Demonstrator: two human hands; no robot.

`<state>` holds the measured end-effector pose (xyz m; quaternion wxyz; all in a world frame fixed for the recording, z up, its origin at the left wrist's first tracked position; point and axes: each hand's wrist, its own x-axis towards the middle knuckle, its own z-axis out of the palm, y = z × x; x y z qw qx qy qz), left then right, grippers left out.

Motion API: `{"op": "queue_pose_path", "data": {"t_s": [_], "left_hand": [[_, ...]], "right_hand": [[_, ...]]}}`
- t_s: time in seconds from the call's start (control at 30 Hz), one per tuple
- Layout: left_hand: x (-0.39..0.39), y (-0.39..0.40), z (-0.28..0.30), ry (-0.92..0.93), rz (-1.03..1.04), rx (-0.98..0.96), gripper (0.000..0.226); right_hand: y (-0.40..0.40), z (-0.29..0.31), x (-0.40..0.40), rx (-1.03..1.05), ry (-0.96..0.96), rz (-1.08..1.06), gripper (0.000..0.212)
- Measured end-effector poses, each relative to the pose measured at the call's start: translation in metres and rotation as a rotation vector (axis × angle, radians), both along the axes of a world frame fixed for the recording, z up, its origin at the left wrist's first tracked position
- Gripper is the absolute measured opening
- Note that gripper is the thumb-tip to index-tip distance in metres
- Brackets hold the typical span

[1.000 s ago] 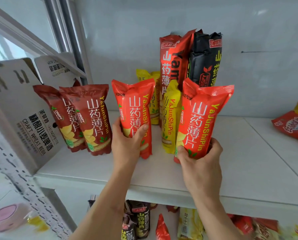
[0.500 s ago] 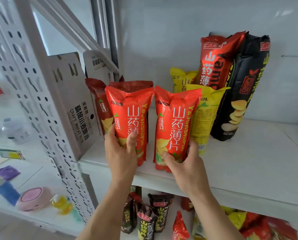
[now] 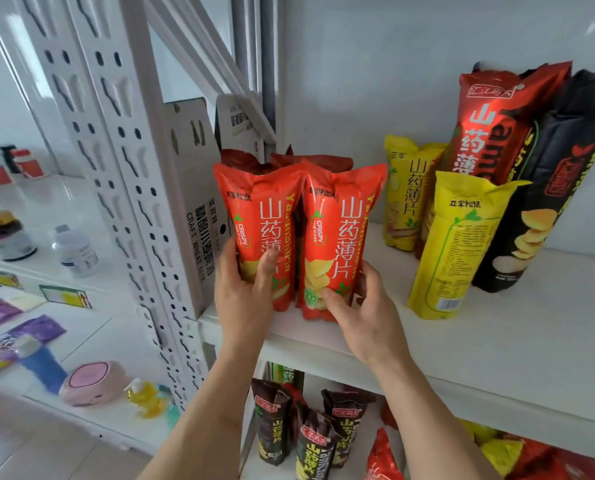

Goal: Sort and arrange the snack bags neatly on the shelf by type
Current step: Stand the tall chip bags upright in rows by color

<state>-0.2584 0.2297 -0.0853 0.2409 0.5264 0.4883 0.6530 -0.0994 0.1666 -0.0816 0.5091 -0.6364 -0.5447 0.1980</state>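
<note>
The white shelf [image 3: 497,341] carries the sorting, and the biggest change is on its left end: the 2 orange bags, which stood well apart 1 second ago with yellow bags showing between them, now stand side by side and touching, just in front of the dark red bags [image 3: 244,157] by the cardboard box [image 3: 192,202]. That reads as the orange type now gathered into 1 group, with the placing nearly done and only the release left. The tall red bag [image 3: 497,126] and the black bag [image 3: 566,188] lean on the back wall at the right as before, and the 2 yellow bags [image 3: 458,244] now stand clear beside them, no longer mixed in. The left hand [image 3: 244,292] grips the left orange bag [image 3: 265,230] low down, thumb across its front. The right hand [image 3: 365,313] holds the right orange bag [image 3: 341,237] the same way near its base.
</note>
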Motion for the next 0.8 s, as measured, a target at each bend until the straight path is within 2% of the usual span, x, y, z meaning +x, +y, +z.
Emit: {"op": "queue_pose_path", "data": {"t_s": [0.23,0.37,0.47,0.53,0.63,0.7,0.8], "left_hand": [[-0.006,0.003,0.000,0.076,-0.066,0.000,0.063],[-0.008,-0.004,0.000,0.092,-0.098,0.003,0.074],[-0.006,-0.014,-0.002,0.157,0.004,-0.008,0.089],[-0.004,-0.021,-0.006,0.260,0.121,0.111,0.078],[0.005,-0.027,-0.010,0.438,0.253,0.489,0.046],[0.016,-0.032,-0.008,0.510,0.214,0.632,0.033],[0.038,-0.043,-0.003,0.576,0.053,0.711,0.023]], "right_hand": [[0.010,0.001,-0.005,-0.026,-0.026,0.044,0.063],[0.004,0.003,-0.006,-0.034,-0.042,0.039,0.062],[-0.003,0.002,-0.005,-0.002,-0.073,-0.012,0.060],[-0.009,0.001,-0.002,0.002,-0.106,-0.066,0.064],[-0.020,0.003,0.003,0.009,-0.133,-0.135,0.063],[-0.027,0.005,0.008,0.026,-0.214,-0.196,0.051],[-0.038,0.009,0.022,0.098,-0.328,-0.295,0.035]]}}
